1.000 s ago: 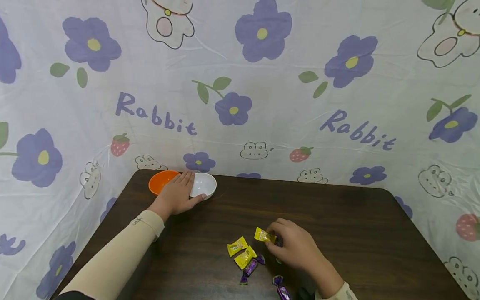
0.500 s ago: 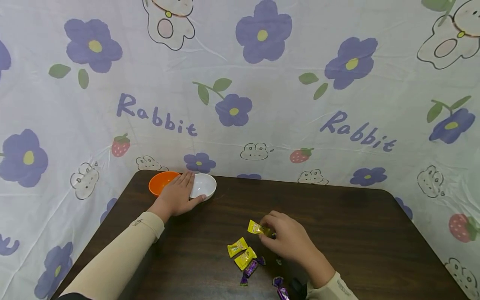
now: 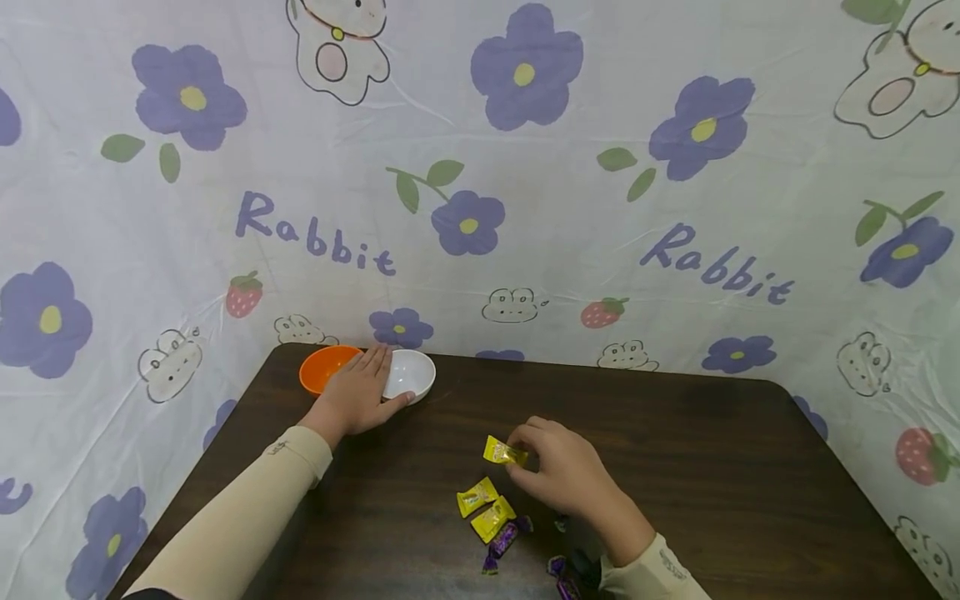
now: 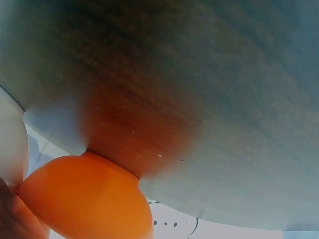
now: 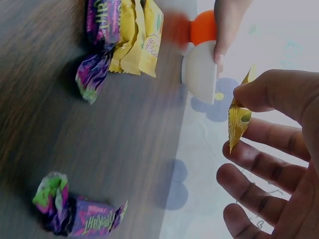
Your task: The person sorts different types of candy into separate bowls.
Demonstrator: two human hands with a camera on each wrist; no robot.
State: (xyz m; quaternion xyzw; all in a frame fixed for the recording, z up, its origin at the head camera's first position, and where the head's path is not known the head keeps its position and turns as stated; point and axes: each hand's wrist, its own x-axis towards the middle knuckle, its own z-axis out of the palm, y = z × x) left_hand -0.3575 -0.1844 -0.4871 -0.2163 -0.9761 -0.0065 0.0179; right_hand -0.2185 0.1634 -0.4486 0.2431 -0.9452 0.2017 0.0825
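Pinching a yellow-wrapped candy (image 3: 501, 451) above the table (image 3: 675, 475), the right hand (image 3: 566, 468) hangs near two yellow packets (image 3: 492, 519); a purple sweet (image 5: 93, 218) partly reads "РОКАНТ". The straight-fingered left hand (image 3: 356, 393) lies across an orange bowl (image 3: 322, 371) and white bowl (image 3: 413, 375). "Rabbit" marks the curtain (image 3: 555, 196).

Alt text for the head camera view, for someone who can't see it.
A person's right hand pinches a yellow candy over a dark table, while the left hand rests across an orange bowl and a white bowl. Nearer lie two more yellow candies and two purple candies.
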